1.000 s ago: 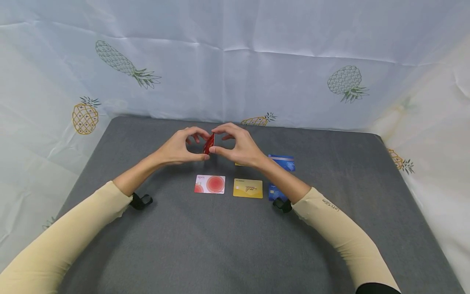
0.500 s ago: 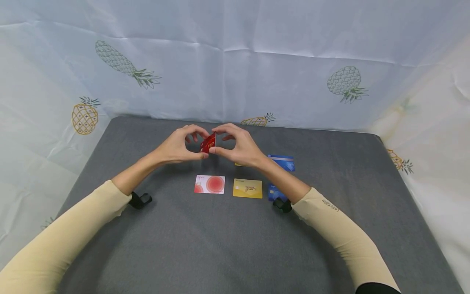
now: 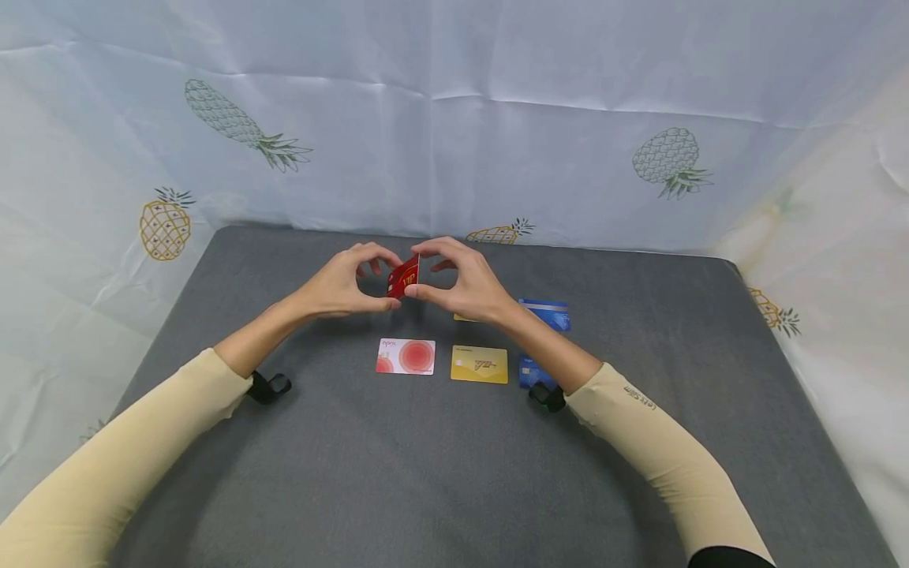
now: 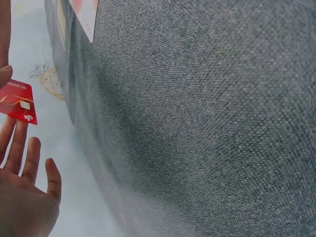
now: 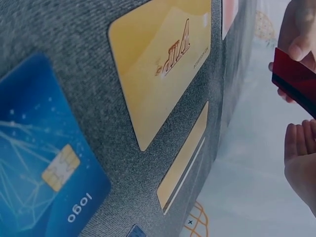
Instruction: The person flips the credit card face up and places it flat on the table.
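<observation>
Holds a red card (image 3: 403, 278) up off the grey table (image 3: 426, 465), near the far edge, tilted and showing gold VIP lettering in the head view. Pinches its left end with the left hand (image 3: 341, 284), with the thumb low and the fingers curved above. Pinches its right end with the right hand (image 3: 465, 278), with the thumb at the bottom edge and a fingertip at the top corner. Has a white-and-pink card (image 3: 405, 356) lying flat nearer the front, with a yellow card (image 3: 479, 364) to its right and a blue card (image 3: 531, 371) beyond that, partly covered by the right forearm (image 3: 550, 345). Has a second blue card (image 3: 554, 315) farther back and a second yellow card (image 5: 180, 163), mostly hidden by the right hand in the head view. Wears cream sleeves (image 3: 142, 450). Faces a pale cloth (image 3: 426, 166) printed with pineapples.
</observation>
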Demonstrator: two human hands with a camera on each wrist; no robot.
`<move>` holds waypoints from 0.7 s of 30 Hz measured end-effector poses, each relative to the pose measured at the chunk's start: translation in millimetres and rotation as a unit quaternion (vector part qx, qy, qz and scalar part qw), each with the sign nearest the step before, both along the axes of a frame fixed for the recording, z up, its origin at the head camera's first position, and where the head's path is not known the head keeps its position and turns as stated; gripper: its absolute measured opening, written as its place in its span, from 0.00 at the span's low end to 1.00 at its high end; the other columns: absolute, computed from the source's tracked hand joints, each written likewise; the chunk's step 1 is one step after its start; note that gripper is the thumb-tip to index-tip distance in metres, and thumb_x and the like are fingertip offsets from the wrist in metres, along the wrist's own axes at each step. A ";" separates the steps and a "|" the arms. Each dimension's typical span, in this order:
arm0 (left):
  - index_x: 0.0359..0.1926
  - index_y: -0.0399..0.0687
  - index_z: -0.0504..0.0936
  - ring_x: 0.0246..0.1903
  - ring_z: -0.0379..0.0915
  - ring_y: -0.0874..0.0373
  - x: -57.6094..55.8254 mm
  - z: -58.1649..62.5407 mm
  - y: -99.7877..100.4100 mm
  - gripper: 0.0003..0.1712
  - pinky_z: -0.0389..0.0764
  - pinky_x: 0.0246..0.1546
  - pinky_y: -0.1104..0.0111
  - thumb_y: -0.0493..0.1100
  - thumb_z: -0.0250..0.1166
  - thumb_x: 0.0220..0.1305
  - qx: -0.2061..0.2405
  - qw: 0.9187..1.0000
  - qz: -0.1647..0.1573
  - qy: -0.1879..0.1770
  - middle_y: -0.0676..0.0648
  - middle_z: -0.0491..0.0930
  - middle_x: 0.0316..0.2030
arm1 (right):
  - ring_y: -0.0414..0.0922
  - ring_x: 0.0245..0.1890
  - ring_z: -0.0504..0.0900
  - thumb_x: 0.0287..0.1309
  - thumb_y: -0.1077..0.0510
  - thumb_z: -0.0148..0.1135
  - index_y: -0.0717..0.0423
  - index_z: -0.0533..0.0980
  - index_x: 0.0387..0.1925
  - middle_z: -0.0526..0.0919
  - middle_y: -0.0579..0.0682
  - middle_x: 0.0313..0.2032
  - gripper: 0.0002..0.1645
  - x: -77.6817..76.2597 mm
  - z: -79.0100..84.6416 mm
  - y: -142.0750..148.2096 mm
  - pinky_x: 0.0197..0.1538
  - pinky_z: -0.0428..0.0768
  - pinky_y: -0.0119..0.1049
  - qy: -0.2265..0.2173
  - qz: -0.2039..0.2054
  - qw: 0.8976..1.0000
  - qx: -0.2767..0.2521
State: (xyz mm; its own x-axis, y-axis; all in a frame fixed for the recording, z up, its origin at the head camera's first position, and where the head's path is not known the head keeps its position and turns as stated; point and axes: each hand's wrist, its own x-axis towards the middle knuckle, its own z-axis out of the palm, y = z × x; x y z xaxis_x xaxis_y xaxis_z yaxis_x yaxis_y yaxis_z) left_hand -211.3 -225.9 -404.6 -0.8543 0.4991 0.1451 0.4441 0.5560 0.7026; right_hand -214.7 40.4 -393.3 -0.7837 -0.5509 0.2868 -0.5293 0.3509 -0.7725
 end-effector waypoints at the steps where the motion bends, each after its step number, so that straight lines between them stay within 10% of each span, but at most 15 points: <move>1: 0.63 0.47 0.82 0.53 0.74 0.40 0.0 0.2 0.0 0.35 0.76 0.55 0.46 0.48 0.83 0.55 0.000 1.000 0.001 0.000 0.44 0.84 0.57 | 0.51 0.64 0.84 0.62 0.51 0.79 0.56 0.80 0.68 0.83 0.55 0.66 0.35 -0.2 0.0 0.3 0.67 0.85 0.44 0.000 -0.001 1.000 0.002; 21: 0.63 0.45 0.82 0.54 0.74 0.39 -3.1 -4.8 -9.1 0.36 0.75 0.55 0.44 0.48 0.84 0.54 -0.017 1.000 -0.005 0.005 0.42 0.85 0.59 | 0.55 0.63 0.84 0.62 0.53 0.80 0.57 0.81 0.66 0.85 0.55 0.62 0.32 1.6 -0.3 1.2 0.66 0.85 0.44 0.004 -0.005 1.000 -0.018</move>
